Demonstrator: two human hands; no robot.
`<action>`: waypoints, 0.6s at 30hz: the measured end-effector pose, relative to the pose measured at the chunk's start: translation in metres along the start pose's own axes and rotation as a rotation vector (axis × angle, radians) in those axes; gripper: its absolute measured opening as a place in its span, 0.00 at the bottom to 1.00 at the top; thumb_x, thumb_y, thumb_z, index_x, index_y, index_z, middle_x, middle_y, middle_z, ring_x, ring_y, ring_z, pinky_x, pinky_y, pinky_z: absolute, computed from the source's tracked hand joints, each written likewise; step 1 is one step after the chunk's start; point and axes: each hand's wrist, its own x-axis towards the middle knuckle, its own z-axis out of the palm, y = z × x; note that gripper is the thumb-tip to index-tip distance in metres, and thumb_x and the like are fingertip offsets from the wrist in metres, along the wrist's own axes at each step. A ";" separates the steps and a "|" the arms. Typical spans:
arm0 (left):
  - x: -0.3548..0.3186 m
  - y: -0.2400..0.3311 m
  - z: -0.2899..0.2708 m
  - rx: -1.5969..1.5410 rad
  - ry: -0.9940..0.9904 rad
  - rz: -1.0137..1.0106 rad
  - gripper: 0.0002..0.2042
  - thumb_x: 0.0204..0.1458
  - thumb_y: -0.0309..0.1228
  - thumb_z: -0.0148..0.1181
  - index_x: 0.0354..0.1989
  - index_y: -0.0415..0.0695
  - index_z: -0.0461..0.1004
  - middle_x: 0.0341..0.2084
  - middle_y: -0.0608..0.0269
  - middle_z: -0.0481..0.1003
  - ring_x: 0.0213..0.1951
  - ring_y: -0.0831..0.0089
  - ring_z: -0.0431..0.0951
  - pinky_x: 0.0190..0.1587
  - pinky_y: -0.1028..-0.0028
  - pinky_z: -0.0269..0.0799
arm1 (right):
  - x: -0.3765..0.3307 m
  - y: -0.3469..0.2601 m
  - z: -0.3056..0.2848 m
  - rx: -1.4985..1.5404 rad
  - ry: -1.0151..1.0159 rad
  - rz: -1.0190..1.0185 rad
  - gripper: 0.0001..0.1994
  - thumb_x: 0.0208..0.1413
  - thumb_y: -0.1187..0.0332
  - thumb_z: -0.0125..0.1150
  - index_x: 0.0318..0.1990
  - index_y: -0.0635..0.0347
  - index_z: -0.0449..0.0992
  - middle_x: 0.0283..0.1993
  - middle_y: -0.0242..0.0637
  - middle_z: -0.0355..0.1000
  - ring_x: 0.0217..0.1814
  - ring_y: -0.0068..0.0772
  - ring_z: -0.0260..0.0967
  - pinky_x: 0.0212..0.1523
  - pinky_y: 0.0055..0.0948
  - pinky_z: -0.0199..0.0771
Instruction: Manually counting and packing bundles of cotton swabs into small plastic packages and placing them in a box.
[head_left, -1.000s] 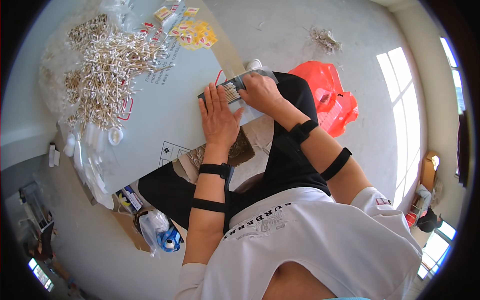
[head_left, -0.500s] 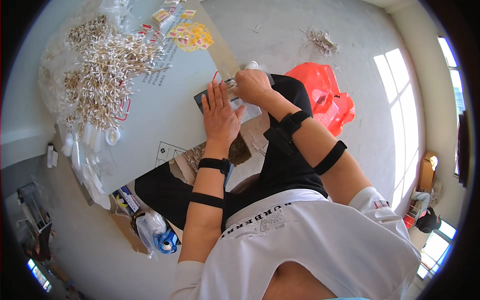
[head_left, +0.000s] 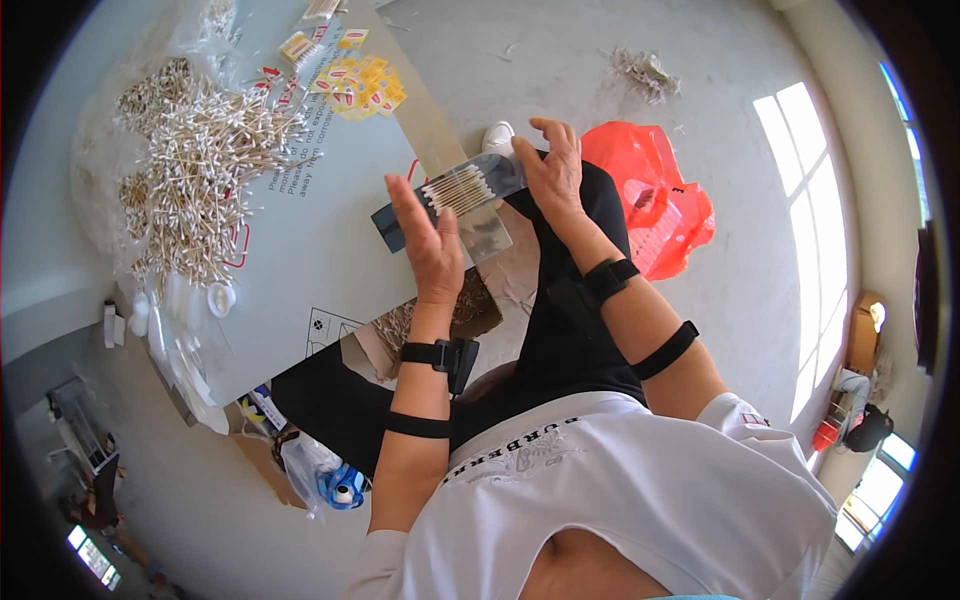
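Observation:
A neat row of cotton swabs (head_left: 462,187) lies side by side on a dark, narrow plate (head_left: 387,228) at the table's corner. Beside the row's left end, my left hand (head_left: 432,250) is open, its fingers stretched out and the thumb tip close to the swabs. At the plate's far right end, my right hand (head_left: 556,180) has its thumb and fingers apart and looks empty. A clear plastic piece (head_left: 490,240) lies under the plate's near side. On the left of the table (head_left: 310,230) a big loose heap of cotton swabs (head_left: 195,165) spills from a clear bag.
Yellow printed cards (head_left: 360,88) lie at the table's far side, near a small pack of swabs (head_left: 300,48). An open cardboard box (head_left: 480,308) with swabs sits below the table edge. A red plastic bag (head_left: 650,200) and a swab pile (head_left: 645,75) are on the floor.
My hands have moved apart, the right one away from the swabs to the upper right. The row on the plate, mostly covered before, now shows.

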 end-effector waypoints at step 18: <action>0.023 0.015 0.026 -0.629 0.172 -0.266 0.34 0.67 0.46 0.37 0.71 0.32 0.39 0.71 0.40 0.43 0.73 0.56 0.43 0.71 0.62 0.39 | -0.033 -0.002 0.020 1.142 -0.606 1.003 0.14 0.59 0.57 0.63 0.26 0.54 0.79 0.21 0.21 0.69 0.19 0.11 0.57 0.20 0.17 0.55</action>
